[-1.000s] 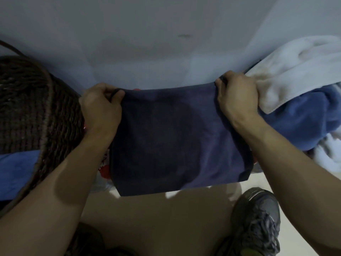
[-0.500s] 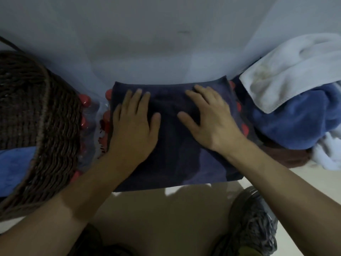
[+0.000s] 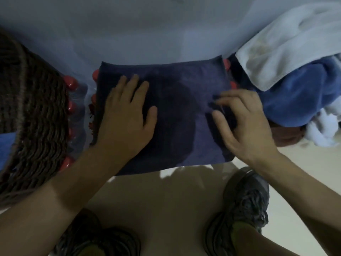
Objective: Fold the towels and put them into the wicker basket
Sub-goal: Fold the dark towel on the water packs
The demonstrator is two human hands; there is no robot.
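A dark navy towel [image 3: 175,111] lies spread flat on a pack of red-capped bottles [image 3: 71,83] against the wall. My left hand [image 3: 125,115] presses flat on its left part, fingers straight. Over the towel's right edge, my right hand [image 3: 241,122] has its fingers curled and pinches a fold of the cloth between thumb and fingertips. The brown wicker basket [image 3: 36,117] stands at the left, touching the bottles, and a blue towel [image 3: 7,145] shows inside it.
A heap at the right holds a white towel [image 3: 287,52] on top of a blue towel [image 3: 295,100], with brown cloth [image 3: 287,135] and more white cloth [image 3: 323,130] below. My grey shoes [image 3: 247,204] stand on the beige floor beneath the towel.
A second ago both hands held the navy towel up by its top corners. It was then laid flat with both palms on it. Now my right hand has slid to the right edge and curled.
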